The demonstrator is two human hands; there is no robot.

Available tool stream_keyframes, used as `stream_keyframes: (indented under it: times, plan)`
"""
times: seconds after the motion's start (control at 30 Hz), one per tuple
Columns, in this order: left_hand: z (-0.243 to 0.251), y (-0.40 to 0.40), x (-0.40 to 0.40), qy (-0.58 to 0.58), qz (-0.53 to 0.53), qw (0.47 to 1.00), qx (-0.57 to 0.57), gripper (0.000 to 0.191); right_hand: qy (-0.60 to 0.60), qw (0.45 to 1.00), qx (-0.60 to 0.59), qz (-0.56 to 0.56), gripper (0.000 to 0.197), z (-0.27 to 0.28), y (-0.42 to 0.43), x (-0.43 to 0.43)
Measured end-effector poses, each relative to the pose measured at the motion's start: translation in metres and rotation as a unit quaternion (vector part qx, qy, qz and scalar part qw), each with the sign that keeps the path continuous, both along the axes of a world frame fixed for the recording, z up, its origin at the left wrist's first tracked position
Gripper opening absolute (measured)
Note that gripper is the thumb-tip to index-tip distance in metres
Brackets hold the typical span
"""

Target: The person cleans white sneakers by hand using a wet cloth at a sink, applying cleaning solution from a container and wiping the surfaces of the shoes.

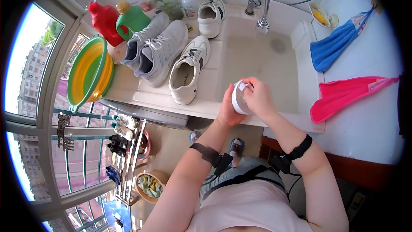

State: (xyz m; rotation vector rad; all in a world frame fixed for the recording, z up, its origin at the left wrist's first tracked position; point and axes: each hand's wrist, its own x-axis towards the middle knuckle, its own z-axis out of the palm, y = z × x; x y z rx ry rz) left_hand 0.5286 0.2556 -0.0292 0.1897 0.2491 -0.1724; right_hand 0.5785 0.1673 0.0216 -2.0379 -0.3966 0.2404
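Note:
Over the front rim of the white sink [309,103], my left hand [228,109] grips a round white tub [237,100] from its left side, tilted towards me. My right hand [259,96] reaches into the tub's opening, fingers pinching a small white cloth or wipe [242,86]. The tub's contents are mostly hidden by my fingers. Left of the sink basin, a white sneaker [183,77] with dark side stripes stands upright, its heel towards me. Its mate [210,19] stands farther back. A pair of grey-white lace-up sneakers [164,51] is beside them.
Cloudy water [257,67] covers the basin floor under a chrome faucet [263,24]. Red [104,22] and green detergent bottles [133,19] stand behind the sneakers. A collapsible basin [87,71] leans at the left. Blue [334,45] and pink towels [344,96] hang on the right.

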Motion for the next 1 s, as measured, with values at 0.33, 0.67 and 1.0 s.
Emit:
stream_keyframes:
  times: [0.33,0.67,1.0]
  plan:
    - [0.000,0.006,-0.008,-0.034,0.027,0.999,0.024,0.053,0.089,0.974,-0.059,0.198,0.018,0.015,-0.007,-0.007]
    - [-0.002,0.005,-0.006,-0.041,0.019,0.999,-0.006,0.051,-0.010,0.997,0.032,0.071,0.013,-0.002,-0.001,-0.009]
    - [-0.003,-0.001,-0.002,-0.023,0.022,0.999,0.024,0.055,0.020,0.995,0.067,-0.066,0.012,-0.003,0.011,-0.008]
